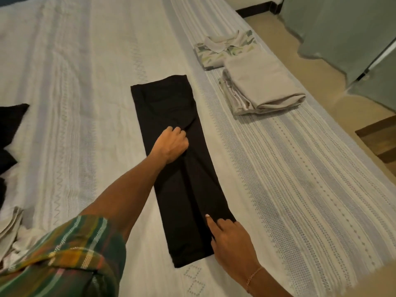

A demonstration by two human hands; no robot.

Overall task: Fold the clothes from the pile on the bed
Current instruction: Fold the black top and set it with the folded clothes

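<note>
My left hand [172,144] sits curled on the middle of the black trousers [182,168], knuckles up, fingers bunching a ridge of cloth near the crotch seam. Whether I really hold that ridge or only press it down with a closed fist I cannot tell; the fingertips are tucked under. My right hand [230,241] lies at the near end, forefinger stretched along the centre crease, the other fingers bent around the hem edge, pinning rather than lifting.

The trousers lie as a long narrow strip, folded leg on leg, running from the near edge of the bed [85,71] away toward the far right. They are flat but for the pucker under my left fist.

The risk is that pucker. If I fold the length over now, I judge the wrinkle gets trapped inside and the stack comes out lumpy. If I drag my left fist to smooth it, the top leg may slide off the lower one, since this cloth looks slippery and only one finger anchors the near end. Pulling toward the far right could also nudge the folded beige garment [263,88] and the patterned collared shirt [222,49] lying just beyond.

To the left, a dark garment [10,125] and crumpled pale clothes [10,228] wait at the edge of view.
</note>
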